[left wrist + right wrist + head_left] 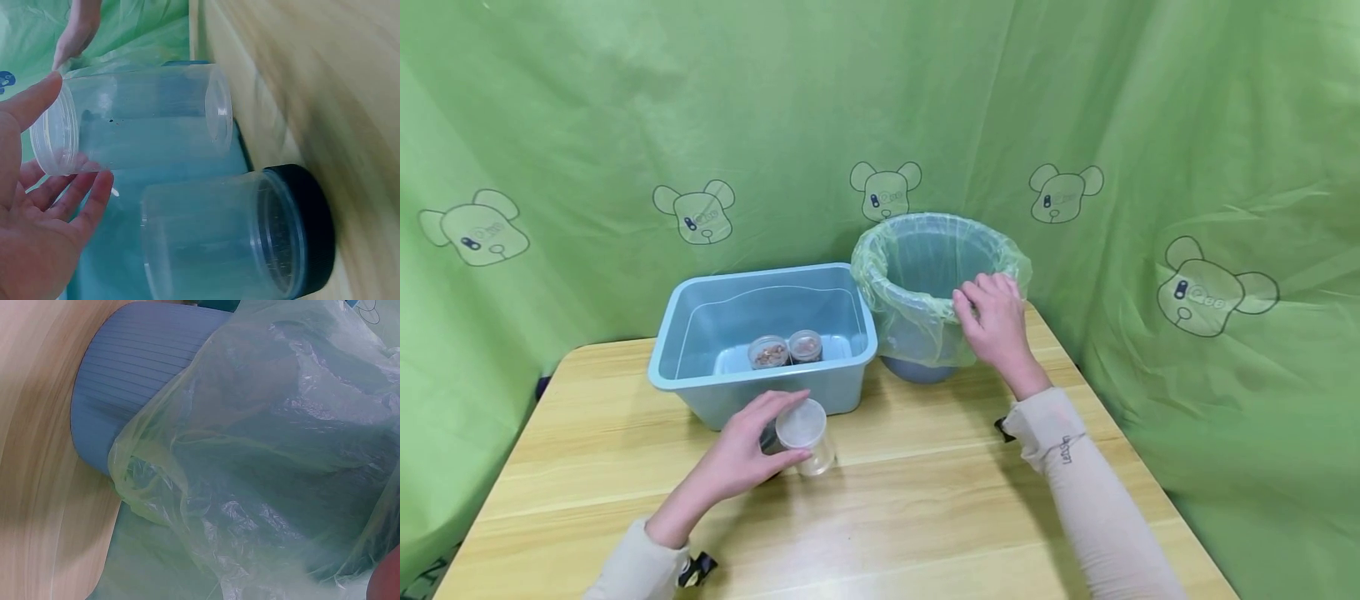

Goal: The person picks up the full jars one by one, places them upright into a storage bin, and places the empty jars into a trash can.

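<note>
My left hand [741,454] spans the top of a clear plastic jar [147,119], thumb on one side and fingers on the other. The jar stands upright on the table, its round top [801,423] looking frosted. Beside it, under the hand, is a second clear jar [200,234] with a black cap [315,231] at its table end. My right hand [997,321] grips the near right rim of a bin, holding the thin green bin bag [250,456] folded over it. The bin's blue-grey ribbed base [137,369] shows below the bag.
A light blue plastic tub [760,377] stands left of the bin, with two small round containers [769,352] of brownish bits inside. Green curtains [775,100] with mouse-head outlines hang behind and beside the wooden table [910,517].
</note>
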Available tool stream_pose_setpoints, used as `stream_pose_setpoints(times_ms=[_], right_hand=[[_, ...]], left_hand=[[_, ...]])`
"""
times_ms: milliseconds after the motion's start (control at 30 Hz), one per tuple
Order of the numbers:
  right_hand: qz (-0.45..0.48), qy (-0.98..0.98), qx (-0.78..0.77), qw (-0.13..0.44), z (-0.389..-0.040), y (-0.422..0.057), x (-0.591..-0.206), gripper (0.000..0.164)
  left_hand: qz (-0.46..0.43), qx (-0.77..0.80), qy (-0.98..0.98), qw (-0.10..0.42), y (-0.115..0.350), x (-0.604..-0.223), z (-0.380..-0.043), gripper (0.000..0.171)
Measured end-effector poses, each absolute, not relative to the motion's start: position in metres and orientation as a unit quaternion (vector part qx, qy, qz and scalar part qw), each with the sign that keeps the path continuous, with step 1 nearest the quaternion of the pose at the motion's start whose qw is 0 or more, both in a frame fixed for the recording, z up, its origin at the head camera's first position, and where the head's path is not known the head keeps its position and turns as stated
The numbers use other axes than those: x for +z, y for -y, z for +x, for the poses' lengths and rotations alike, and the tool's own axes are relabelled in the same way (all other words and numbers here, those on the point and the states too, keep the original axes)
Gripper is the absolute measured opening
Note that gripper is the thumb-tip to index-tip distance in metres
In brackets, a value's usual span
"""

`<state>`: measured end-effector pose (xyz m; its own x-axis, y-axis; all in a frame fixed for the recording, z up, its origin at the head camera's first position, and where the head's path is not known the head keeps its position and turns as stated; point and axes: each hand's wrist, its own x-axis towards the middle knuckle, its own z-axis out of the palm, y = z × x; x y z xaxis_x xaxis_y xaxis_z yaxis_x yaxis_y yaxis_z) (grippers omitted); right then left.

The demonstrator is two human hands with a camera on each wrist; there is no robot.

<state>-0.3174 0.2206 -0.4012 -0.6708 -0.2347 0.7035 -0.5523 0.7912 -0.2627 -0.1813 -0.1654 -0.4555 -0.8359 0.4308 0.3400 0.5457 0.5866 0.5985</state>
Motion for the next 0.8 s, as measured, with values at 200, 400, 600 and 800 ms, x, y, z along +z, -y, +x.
stream_pose_setpoints(times_ms=[200,400,600,800], right_hand=[[0.222,0.884,0.234,0.337,-0.318,-0.221,-0.402,0.039],[0.218,0.886,0.234,0.334,-0.317,-0.221,-0.403,0.039],[0.219,0.886,0.233,0.337,-0.318,-0.221,-0.403,0.039],[0.22,0.884,0.234,0.34,-0.318,-0.221,-0.403,0.039]], left_hand=[[-0.286,-0.365,0.881,0.097,0.166,-0.445,-0.179,0.078],[-0.294,-0.362,0.878,0.108,0.165,-0.439,-0.178,0.077],[-0.301,-0.36,0.874,0.123,0.168,-0.433,-0.178,0.077],[-0.303,-0.364,0.869,0.144,0.174,-0.42,-0.18,0.079]])
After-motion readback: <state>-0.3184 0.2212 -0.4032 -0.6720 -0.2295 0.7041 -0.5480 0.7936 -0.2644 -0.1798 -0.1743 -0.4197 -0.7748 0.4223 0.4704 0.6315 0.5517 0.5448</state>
